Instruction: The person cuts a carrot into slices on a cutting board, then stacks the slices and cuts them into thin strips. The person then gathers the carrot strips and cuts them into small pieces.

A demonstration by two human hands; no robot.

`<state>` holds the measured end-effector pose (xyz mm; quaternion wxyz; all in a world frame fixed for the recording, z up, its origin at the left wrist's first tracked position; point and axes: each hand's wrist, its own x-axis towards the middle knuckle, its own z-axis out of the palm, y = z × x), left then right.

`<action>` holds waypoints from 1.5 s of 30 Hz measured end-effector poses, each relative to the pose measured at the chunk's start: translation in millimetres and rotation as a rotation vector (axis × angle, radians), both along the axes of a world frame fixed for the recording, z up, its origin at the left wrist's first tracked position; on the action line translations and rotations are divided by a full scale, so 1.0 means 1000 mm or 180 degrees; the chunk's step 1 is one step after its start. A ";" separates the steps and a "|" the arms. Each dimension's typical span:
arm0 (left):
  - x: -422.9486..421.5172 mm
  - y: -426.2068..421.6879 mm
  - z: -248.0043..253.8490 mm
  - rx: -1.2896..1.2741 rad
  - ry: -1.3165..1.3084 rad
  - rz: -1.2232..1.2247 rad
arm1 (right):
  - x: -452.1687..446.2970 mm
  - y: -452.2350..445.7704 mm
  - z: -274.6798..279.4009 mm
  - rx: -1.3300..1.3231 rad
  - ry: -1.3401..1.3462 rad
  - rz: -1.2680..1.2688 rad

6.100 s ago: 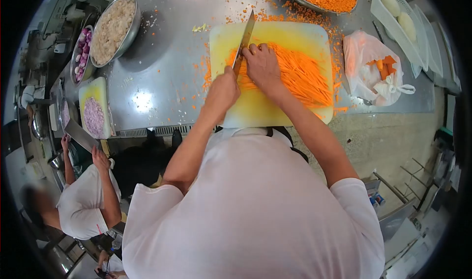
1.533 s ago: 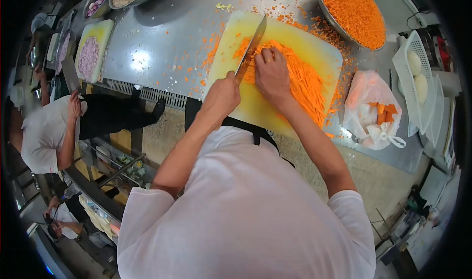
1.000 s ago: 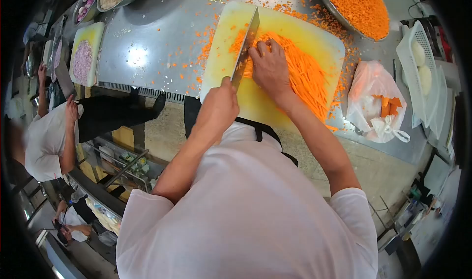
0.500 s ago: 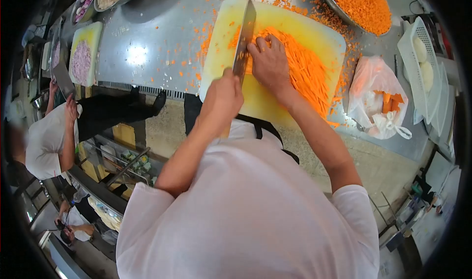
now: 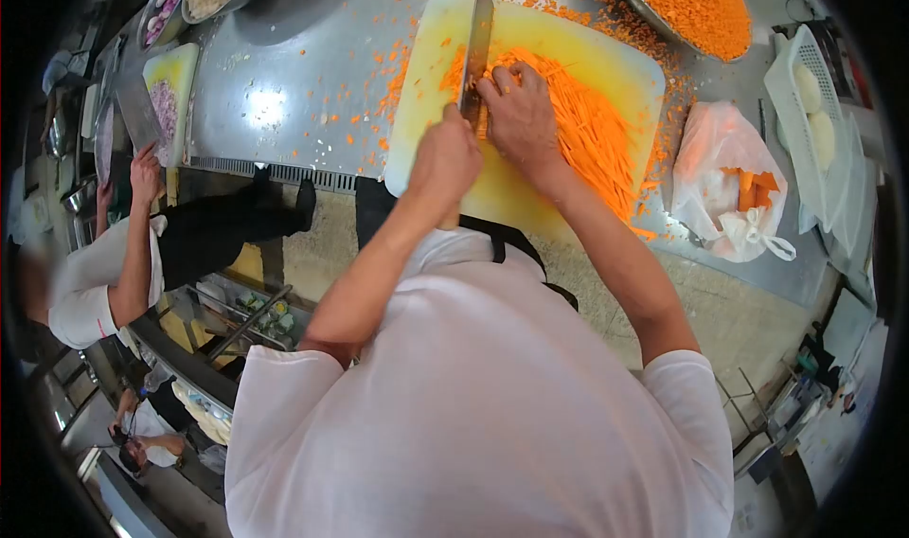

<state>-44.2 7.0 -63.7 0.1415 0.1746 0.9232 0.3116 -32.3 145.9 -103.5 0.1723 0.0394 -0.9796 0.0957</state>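
My left fingers wrap the handle of the knife (image 5: 481, 41), its blade pointing far, just beside my right hand (image 5: 523, 121), whose curled fingers hold down carrot strips (image 5: 597, 140) on the cutting board (image 5: 426, 93). A plastic bag (image 5: 710, 183) sits right on the bench (image 5: 294, 74).

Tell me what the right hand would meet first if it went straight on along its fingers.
Most likely the knife, held in the left hand: its blade stands close beside the fingertips of the right hand, amid cut carrots. Depth is unclear, so I can't tell whether blade and fingers touch.
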 end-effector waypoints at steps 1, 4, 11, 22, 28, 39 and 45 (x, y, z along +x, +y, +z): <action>-0.001 -0.004 0.014 0.0026 0.0012 0.0000 | 0.000 0.002 0.001 -0.0111 -0.0052 0.0050; 0.006 -0.020 0.042 -0.0234 -0.0200 -0.0019 | -0.001 0.003 0.005 -0.0428 0.0027 0.0049; -0.007 -0.026 0.037 -0.0415 -0.0025 -0.0273 | 0.003 0.020 0.024 -0.1438 0.0477 -0.0179; -0.009 -0.023 0.068 -0.0628 -0.0090 -0.0683 | -0.011 0.012 -0.002 -0.0145 0.0116 -0.0511; -0.023 -0.014 0.060 -0.0533 0.0060 -0.0922 | -0.009 0.012 -0.001 -0.0193 0.0034 -0.0494; -0.019 -0.013 0.072 -0.0695 -0.0370 -0.0793 | -0.011 0.011 -0.001 -0.0212 0.0059 -0.0572; -0.026 -0.007 0.050 -0.0497 -0.0159 -0.0797 | -0.011 0.009 -0.002 -0.0126 0.0085 -0.0585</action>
